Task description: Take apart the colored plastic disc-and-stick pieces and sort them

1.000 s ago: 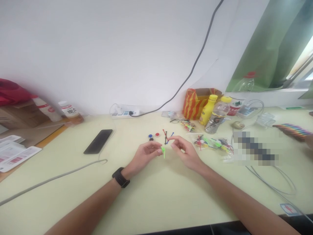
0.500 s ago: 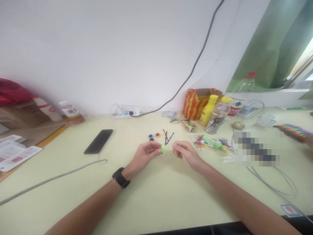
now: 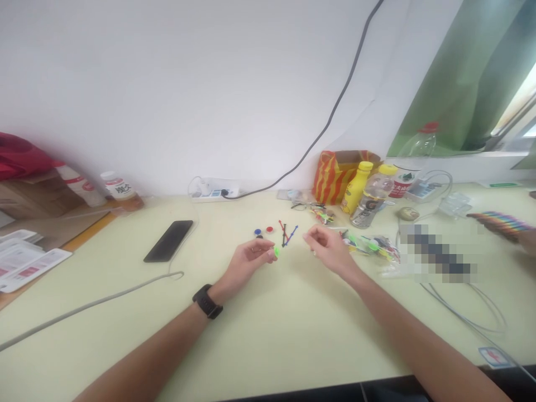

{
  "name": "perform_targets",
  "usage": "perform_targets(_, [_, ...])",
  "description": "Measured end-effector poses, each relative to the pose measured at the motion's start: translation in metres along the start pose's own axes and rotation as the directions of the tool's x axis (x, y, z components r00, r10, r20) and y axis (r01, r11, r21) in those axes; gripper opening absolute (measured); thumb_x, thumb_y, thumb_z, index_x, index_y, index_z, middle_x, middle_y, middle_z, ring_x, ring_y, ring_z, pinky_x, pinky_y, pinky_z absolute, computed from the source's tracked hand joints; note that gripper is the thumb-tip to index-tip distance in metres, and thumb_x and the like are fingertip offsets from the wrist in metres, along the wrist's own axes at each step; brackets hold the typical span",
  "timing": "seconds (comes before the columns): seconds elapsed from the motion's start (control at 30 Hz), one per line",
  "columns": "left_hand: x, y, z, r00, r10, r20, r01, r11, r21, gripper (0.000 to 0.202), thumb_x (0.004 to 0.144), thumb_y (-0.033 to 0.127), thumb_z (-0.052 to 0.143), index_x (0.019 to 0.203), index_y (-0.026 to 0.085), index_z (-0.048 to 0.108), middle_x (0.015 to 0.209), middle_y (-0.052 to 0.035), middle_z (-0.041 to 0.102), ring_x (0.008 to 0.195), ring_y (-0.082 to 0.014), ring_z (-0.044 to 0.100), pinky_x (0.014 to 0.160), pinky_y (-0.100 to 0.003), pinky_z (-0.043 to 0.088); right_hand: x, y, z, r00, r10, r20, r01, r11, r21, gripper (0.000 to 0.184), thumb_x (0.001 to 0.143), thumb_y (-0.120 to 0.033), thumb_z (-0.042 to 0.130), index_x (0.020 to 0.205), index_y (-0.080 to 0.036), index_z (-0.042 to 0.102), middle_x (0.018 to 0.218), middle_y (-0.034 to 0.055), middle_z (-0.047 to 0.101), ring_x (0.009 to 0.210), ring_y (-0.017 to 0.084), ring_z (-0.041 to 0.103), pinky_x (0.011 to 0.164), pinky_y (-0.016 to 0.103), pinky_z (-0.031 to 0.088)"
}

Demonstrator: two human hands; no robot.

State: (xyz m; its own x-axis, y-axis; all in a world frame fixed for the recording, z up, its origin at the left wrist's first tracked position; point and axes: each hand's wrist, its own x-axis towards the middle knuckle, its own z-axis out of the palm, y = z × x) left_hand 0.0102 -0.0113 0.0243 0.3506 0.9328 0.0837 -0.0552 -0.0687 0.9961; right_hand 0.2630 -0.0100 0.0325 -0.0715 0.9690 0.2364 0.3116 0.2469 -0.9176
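Black phone [image 3: 168, 241] lies flat on the table [image 3: 268, 335], left of the work area. Left hand [image 3: 247, 261], watch on the wrist, pinches a small green piece [image 3: 276, 251] between thumb and fingertips, just above the tabletop. Beyond it lie a blue cap [image 3: 257, 232], a red cap [image 3: 269, 229] and crossed coloured sticks [image 3: 288, 234]. Right hand [image 3: 329, 248] is apart from the green piece, fingers curled inward; whether it grips anything cannot be told. Bag of coloured parts [image 3: 372, 245] lies just beside it.

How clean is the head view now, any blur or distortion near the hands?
Head view: soft, so the green piece at the left hand shows no detail; lens bending curves the far edge of the table; a pixelated patch lies right of the right hand.
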Motion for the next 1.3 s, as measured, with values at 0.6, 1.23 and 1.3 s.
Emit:
perform_targets(0.6, [0.007, -0.003, -0.009, 0.991, -0.132, -0.010, 0.120, 0.926, -0.358, 0.025, 0.088, 0.034, 0.079, 0.106, 0.016, 0.077, 0.108, -0.0096, 0.074, 0.093, -0.0150, 0.067, 0.088, -0.026, 0.052, 0.000, 0.005, -0.019, 0.976, 0.175, 0.127, -0.037, 0.718, -0.695, 0.009, 0.086, -0.030, 0.071, 0.085, -0.022, 0.067, 0.080, 0.0020, 0.072, 0.078, 0.018, 0.065, 0.061, 0.027, 0.033])
perform_targets(1.23, [0.007, -0.005, -0.011, 0.986, -0.165, 0.009, 0.156, 0.913, -0.378, 0.032, 0.089, 0.033, 0.077, 0.117, 0.018, 0.074, 0.114, -0.0105, 0.076, 0.100, -0.0185, 0.071, 0.095, -0.029, 0.051, 0.002, 0.010, -0.017, 0.966, 0.198, 0.163, -0.053, 0.777, -0.627, 0.009, 0.087, -0.025, 0.063, 0.080, -0.021, 0.067, 0.083, 0.0016, 0.074, 0.075, 0.016, 0.065, 0.061, 0.026, 0.036])
perform_targets(1.3, [0.007, -0.005, -0.011, 0.985, -0.171, 0.004, 0.160, 0.910, -0.383, 0.034, 0.089, 0.032, 0.078, 0.119, 0.019, 0.073, 0.114, -0.0102, 0.076, 0.101, -0.0190, 0.071, 0.095, -0.030, 0.051, 0.003, 0.010, -0.017, 0.979, 0.182, 0.089, -0.074, 0.729, -0.681, 0.007, 0.087, -0.024, 0.064, 0.080, -0.021, 0.066, 0.081, 0.0013, 0.073, 0.074, 0.016, 0.064, 0.062, 0.026, 0.034])
